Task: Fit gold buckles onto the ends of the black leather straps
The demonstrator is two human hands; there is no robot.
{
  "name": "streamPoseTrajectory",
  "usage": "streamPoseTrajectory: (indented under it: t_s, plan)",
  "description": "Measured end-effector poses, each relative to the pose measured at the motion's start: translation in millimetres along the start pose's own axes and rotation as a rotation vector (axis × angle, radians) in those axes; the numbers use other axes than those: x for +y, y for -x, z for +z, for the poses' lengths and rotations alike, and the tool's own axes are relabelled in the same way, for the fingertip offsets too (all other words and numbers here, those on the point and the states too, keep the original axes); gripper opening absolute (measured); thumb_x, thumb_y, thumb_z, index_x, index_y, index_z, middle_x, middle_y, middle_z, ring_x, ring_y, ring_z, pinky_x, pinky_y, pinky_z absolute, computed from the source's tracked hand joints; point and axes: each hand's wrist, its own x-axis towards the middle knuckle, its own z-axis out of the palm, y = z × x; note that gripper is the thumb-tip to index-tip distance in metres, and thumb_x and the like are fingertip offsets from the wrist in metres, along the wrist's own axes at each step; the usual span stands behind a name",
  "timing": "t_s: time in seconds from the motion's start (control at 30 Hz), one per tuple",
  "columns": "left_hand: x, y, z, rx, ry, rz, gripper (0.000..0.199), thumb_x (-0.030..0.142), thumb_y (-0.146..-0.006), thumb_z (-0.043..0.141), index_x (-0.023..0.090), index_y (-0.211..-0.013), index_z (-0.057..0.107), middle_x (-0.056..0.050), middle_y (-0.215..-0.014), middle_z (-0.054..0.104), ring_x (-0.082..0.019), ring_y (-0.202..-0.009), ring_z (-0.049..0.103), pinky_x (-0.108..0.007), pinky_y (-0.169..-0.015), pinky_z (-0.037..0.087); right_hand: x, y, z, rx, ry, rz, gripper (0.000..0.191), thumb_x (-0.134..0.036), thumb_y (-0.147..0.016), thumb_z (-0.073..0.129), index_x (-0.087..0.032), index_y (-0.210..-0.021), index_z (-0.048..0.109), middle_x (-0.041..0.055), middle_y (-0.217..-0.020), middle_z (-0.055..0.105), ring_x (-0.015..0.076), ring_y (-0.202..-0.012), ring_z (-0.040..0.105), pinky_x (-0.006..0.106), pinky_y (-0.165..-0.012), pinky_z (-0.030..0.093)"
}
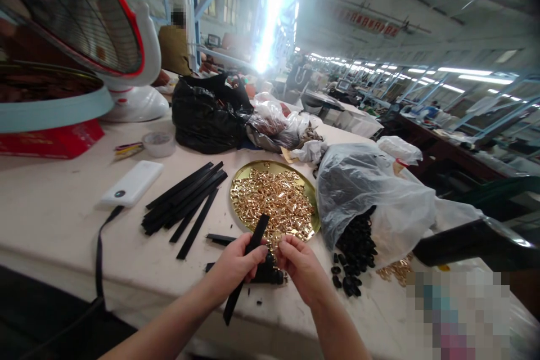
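My left hand [242,260] is closed around a flat black strap [260,230], which slants up and away from me. Close beside it, my right hand [297,259] has its fingertips pinched together; a small gold glint shows there, but what they hold is too small to make out. Just beyond both hands lies a round gold tray [233,202] heaped with small gold metal buckles [274,197]. Beneath the hands, black straps with metal fittings [270,273] lie on the table, partly covered. Several plain black straps [185,199] are piled to the left.
A clear plastic bag [371,197] spills small black pieces [354,253] at the right. Further left are a white power bank [131,183] with a cable, a small clear tub [158,144] and a fan [133,102]. A black bag [206,115] stands behind.
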Motion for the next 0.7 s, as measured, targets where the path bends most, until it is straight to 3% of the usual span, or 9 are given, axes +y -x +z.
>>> streamPoseTrajectory:
  t_s: [0.13,0.37,0.57,0.7]
  plan:
    - [3,4,-0.7,-0.041,0.024,-0.008,0.026,0.039,-0.072,0.056,0.014,-0.080,0.050,0.006,-0.060,0.049,-0.003,-0.042,0.035,-0.016,-0.038,0.026,11,14,24,-0.081,-0.307,0.134,0.018,-0.029,-0.066,0.067,-0.016,-0.067,0.055,-0.0029,-0.058,0.053,0.0053,-0.048,0.042,0.018,-0.048,0.033]
    - [-1,11,-6.8,-0.029,0.002,-0.096,0.019,0.032,-0.072,0.055,0.015,-0.078,0.051,0.007,-0.054,0.046,-0.004,-0.041,0.034,-0.015,-0.037,0.027,16,19,24,-0.124,-0.287,0.121,0.014,-0.023,-0.066,0.068,-0.015,-0.074,0.059,-0.0029,-0.061,0.055,0.0045,-0.049,0.041,0.018,-0.050,0.033]
    - [-3,13,-6.5,-0.073,-0.020,-0.085,0.019,0.033,-0.073,0.054,0.015,-0.080,0.052,0.009,-0.048,0.042,-0.004,-0.039,0.033,-0.015,-0.037,0.025,18,24,26,-0.261,-0.457,0.160,0.022,-0.018,-0.058,0.074,-0.017,-0.071,0.057,-0.0035,-0.062,0.053,0.0064,-0.053,0.043,0.018,-0.050,0.032]
    - [-4,16,-4.8,-0.084,-0.069,-0.070,0.021,0.033,-0.072,0.056,0.015,-0.081,0.051,0.008,-0.050,0.045,-0.005,-0.039,0.035,-0.016,-0.037,0.027,24,24,31,-0.188,-0.474,0.132,0.019,-0.024,-0.062,0.073,-0.017,-0.069,0.058,-0.0049,-0.060,0.050,0.0054,-0.049,0.042,0.019,-0.049,0.034]
